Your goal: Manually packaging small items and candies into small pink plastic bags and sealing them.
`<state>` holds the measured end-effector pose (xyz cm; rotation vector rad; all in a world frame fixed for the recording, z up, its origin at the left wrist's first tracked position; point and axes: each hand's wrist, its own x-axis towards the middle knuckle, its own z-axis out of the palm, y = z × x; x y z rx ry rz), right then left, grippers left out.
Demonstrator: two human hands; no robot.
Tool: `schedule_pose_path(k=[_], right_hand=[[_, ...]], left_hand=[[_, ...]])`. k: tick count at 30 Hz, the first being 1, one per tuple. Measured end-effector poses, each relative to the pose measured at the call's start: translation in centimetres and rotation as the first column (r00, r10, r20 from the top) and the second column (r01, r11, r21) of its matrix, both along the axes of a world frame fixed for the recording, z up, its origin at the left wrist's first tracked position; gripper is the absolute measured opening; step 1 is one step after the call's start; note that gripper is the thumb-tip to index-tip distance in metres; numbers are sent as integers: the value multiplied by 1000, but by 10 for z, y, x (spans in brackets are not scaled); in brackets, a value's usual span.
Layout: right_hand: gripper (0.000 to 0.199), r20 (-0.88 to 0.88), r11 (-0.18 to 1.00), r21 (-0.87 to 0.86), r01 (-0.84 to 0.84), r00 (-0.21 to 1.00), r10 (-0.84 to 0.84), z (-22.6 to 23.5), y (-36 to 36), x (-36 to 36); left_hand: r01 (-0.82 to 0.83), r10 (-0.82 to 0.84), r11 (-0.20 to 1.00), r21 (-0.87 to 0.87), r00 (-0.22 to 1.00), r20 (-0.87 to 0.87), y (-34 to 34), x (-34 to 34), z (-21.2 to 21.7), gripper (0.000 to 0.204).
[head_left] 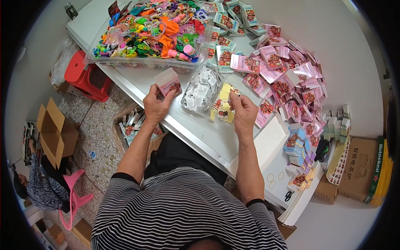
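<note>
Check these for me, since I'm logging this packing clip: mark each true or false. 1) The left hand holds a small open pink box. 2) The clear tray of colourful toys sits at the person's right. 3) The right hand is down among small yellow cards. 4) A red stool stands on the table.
1) True: the left hand holds the small pink box, its flap up.
2) False: the clear tray of toys sits at the far left of the white table.
3) True: the right hand pinches at the yellow cards.
4) False: the red stool stands on the floor beside the table.
</note>
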<state>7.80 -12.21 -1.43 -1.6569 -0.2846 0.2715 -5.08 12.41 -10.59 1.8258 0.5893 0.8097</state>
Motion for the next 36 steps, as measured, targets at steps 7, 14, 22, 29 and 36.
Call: schedule_pose_path(k=[7,14,22,29,36], right_hand=[[26,351,989,-151,5,935,49,-1,13,-2],[32,665,895,-435,-102,634,395,5,27,0],[27,674,811,-574,114,629,388,-11,54,25],[26,600,891,-449,67,762,245,-25,54,31],[26,200,996,-57,61,979,-48,-16,41,30]], left_hand=[[8,-9,1000,30,999,33,-1,2,1,33],[7,-8,1000,12,999,46,-3,2,5,34],[-5,5,999,36,1000,-9,-2,-1,9,34],[13,-14,999,45,1000,13,1,2,-5,35],[-16,15,1000,14,996,82,2,4,-10,42]])
